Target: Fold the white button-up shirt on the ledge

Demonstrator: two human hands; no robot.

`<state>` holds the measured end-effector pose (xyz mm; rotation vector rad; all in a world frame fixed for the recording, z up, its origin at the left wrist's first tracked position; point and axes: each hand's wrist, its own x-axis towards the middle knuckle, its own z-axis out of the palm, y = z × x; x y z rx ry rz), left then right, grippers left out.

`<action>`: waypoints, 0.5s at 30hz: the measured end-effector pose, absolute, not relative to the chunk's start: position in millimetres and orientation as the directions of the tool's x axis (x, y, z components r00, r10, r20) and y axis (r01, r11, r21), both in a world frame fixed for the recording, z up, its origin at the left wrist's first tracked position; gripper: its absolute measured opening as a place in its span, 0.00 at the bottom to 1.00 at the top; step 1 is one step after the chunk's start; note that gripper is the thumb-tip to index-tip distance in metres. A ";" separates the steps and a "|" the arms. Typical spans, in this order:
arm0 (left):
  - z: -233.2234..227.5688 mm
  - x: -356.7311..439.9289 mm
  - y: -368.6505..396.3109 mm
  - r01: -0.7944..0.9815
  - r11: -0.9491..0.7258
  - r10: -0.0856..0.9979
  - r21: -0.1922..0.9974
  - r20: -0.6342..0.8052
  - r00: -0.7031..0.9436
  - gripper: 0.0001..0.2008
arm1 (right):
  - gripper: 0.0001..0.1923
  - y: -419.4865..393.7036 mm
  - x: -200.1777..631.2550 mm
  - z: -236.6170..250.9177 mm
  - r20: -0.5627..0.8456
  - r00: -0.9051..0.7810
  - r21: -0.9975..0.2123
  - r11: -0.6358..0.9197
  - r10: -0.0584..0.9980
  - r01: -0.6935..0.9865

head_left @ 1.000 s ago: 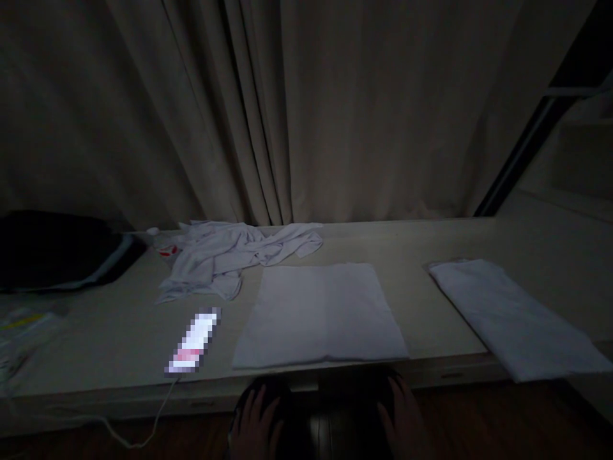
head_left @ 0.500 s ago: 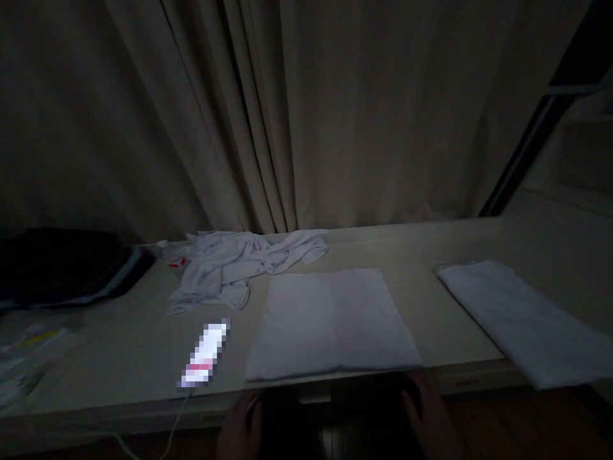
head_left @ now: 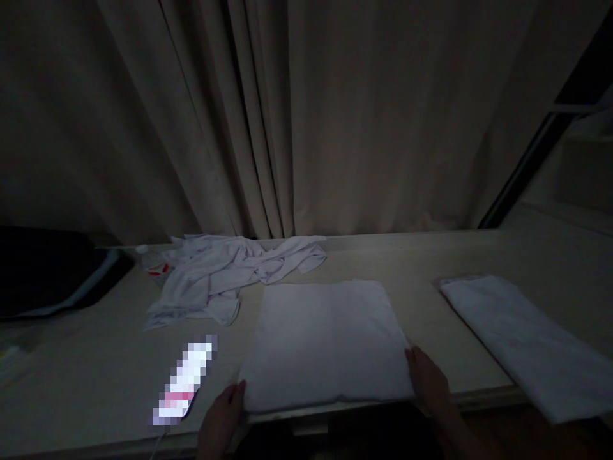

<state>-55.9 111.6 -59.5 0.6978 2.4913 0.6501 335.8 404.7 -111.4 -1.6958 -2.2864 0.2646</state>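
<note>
Both hands have risen from below the surface edge to the folded white cloth (head_left: 325, 345). Left hand (head_left: 221, 418) touches its near left corner, fingers loosely extended; right hand (head_left: 428, 380) rests flat at its near right corner. Cloth lies centered on the surface (head_left: 96, 358), phone (head_left: 184, 382) just left.

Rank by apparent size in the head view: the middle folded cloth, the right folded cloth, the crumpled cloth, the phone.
1. Middle folded cloth, largest.
2. Right folded cloth and crumpled cloth look similar; the crumpled one lies farther back, so unsure.
3. Phone, smallest.
</note>
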 end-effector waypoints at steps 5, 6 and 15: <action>-51.2 -54.5 105.6 0.382 0.797 0.564 0.468 -0.352 -0.747 0.24 | 0.20 403.5 344.2 -121.6 0.195 -0.330 -0.264 0.373 0.924 0.890; -49.4 -53.7 104.7 0.389 0.809 0.555 0.439 -0.358 -0.751 0.25 | 0.19 405.3 346.4 -121.2 0.212 -0.336 -0.266 0.385 0.918 0.884; -82.3 -65.5 158.7 0.888 0.450 0.828 0.096 0.326 -0.455 0.23 | 0.21 428.7 288.7 -102.4 0.498 -0.452 -0.193 0.603 0.740 0.774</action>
